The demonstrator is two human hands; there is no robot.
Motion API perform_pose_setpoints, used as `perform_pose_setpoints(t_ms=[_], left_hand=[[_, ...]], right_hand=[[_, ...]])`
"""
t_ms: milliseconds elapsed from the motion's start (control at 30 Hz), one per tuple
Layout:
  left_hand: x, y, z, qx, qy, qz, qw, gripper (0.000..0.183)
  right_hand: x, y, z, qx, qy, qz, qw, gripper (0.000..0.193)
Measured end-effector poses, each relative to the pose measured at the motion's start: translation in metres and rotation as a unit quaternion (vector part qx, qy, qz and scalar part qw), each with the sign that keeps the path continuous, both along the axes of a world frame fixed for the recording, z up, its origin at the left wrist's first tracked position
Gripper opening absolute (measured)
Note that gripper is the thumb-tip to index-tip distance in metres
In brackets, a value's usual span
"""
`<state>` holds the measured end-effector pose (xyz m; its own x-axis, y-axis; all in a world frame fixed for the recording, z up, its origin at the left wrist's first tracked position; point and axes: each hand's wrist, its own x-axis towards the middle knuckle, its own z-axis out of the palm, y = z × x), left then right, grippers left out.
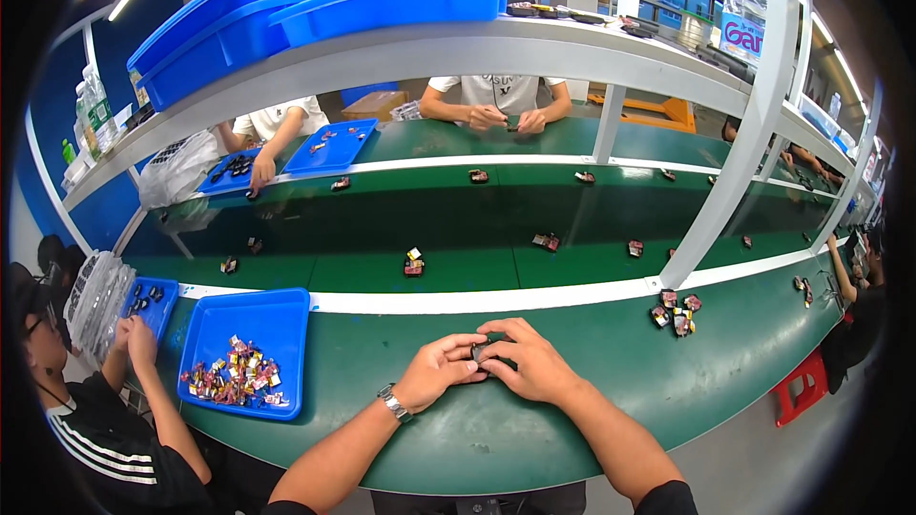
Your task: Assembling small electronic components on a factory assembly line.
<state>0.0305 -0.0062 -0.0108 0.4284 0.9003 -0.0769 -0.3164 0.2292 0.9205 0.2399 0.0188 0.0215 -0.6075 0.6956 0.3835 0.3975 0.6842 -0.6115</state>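
My left hand (441, 370) and my right hand (530, 360) meet over the green worktop in front of me. Between them they grip a small black piece (480, 351), mostly covered by my fingers, so its exact kind cannot be made out. To the left, a blue tray (300, 353) holds a heap of small parts (239, 377) with yellow, white and reddish bits. Right of my hands, a cluster of small black, red and white assemblies (679, 313) lies on the worktop (401, 453).
A white rail (420, 302) separates my worktop from a green conveyor belt (468, 277) carrying scattered assemblies. Overhead, a white shelf (401, 57) bears stacked blue bins (391, 5); its post (739, 167) stands at right. A co-worker (105, 420) sits close at my left; others work across.
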Motion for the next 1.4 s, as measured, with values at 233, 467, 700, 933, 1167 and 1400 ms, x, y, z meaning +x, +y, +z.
perform_pose_setpoints(t_ms=[233, 467, 700, 933, 1167, 1400], left_hand=[[-0.003, -0.002, 0.003, 0.002, 0.001, -0.016, 1.0, 0.041], [0.0, -0.002, 0.004, -0.047, -0.01, -0.024, 0.999, 0.037], [-0.002, 0.0, -0.003, -0.039, -0.047, 0.0, 0.998, 0.035], [-0.001, -0.001, -0.002, -0.037, -0.05, 0.011, 0.998, 0.031], [-0.003, -0.001, -0.008, -0.032, -0.061, 0.003, 0.998, 0.036], [-0.001, -0.002, -0.013, -0.008, -0.067, 0.037, 0.997, 0.032]], right_hand=[[-0.001, -0.003, 0.006, -0.049, 0.007, 0.022, 0.999, 0.01], [0.005, -0.004, 0.009, -0.06, 0.014, 0.051, 0.997, 0.012], [-0.003, -0.008, 0.0, 0.004, 0.048, -0.021, 0.999, 0.012], [-0.012, -0.013, -0.007, -0.001, 0.093, -0.058, 0.994, 0.013], [-0.007, -0.007, -0.013, -0.056, 0.101, -0.031, 0.993, 0.016], [-0.013, -0.014, -0.008, -0.058, 0.098, -0.041, 0.993, 0.019]])
